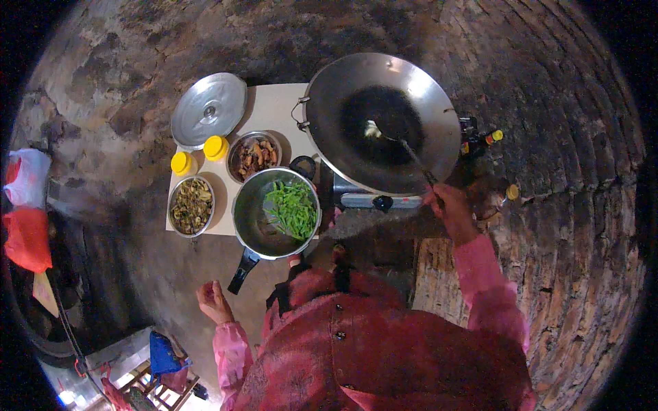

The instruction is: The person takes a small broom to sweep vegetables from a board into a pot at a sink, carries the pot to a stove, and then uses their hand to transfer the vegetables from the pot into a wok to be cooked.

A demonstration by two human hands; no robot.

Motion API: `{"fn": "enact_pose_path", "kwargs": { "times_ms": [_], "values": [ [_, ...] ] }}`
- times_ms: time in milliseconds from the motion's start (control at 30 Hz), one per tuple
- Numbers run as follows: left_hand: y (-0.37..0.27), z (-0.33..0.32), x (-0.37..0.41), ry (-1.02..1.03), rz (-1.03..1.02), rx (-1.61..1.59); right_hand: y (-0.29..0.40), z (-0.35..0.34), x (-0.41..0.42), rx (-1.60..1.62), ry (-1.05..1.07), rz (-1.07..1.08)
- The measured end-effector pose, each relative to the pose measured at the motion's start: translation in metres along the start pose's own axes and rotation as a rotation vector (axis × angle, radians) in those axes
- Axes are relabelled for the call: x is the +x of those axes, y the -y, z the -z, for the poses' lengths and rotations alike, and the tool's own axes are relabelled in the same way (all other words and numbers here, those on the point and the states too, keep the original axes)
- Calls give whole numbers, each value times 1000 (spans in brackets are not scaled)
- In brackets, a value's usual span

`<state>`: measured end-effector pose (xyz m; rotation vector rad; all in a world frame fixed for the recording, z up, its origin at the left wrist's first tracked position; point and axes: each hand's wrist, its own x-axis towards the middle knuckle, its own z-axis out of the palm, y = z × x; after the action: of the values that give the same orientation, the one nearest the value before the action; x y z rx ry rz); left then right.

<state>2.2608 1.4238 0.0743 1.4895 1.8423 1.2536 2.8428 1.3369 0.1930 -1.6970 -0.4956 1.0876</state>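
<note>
My right hand [446, 208] is closed around the handle of a ladle or spatula [409, 149]. The tool's head, with something white on or by it, sits in the dark bottom of a large steel wok [354, 72]. Under the wok is a gas stove [370, 200] with a black knob. My left hand [213, 303] hangs with curled fingers and nothing visible in it. Close by it points the black handle [243, 272] of a pressure cooker pot [252, 226]. Chopped green vegetables [292, 208] lie inside that pot.
Left of the wok, a pale board [280, 108] carries a metal lid [208, 100], two yellow-capped jars [216, 148], a bowl of browned meat pieces [257, 156] and a bowl of chopped pickled-looking food [191, 205]. Bottles [493, 137] stand right of the wok, beside a brick wall [581, 169].
</note>
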Motion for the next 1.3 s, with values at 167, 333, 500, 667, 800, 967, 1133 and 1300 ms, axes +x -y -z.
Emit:
{"fn": "enact_pose_path", "kwargs": {
  "times_ms": [167,333,500,667,800,967,1133,1300],
  "values": [
    [-3,-2,2,28,-10,24,13,-12,-56,16,-39,-70],
    [-15,-22,6,138,78,-51,5,-6,-58,39,-51,-37],
    [-36,-34,10,91,13,-132,20,-8,-55,-118,-19,15],
    [-46,-28,6,103,48,-47,4,-11,-43,-41,-38,1],
    [-40,-17,-4,58,48,-36,-1,7,-31,-106,-85,55],
    [-36,-14,-13,21,5,-33,-18,30,-5,-76,-188,189],
    [-44,-23,-16,24,48,-85,-29,41,7,-126,-116,164],
    [-53,-23,-12,70,35,6,-24,40,-10,-142,-153,188]
  ]
}}
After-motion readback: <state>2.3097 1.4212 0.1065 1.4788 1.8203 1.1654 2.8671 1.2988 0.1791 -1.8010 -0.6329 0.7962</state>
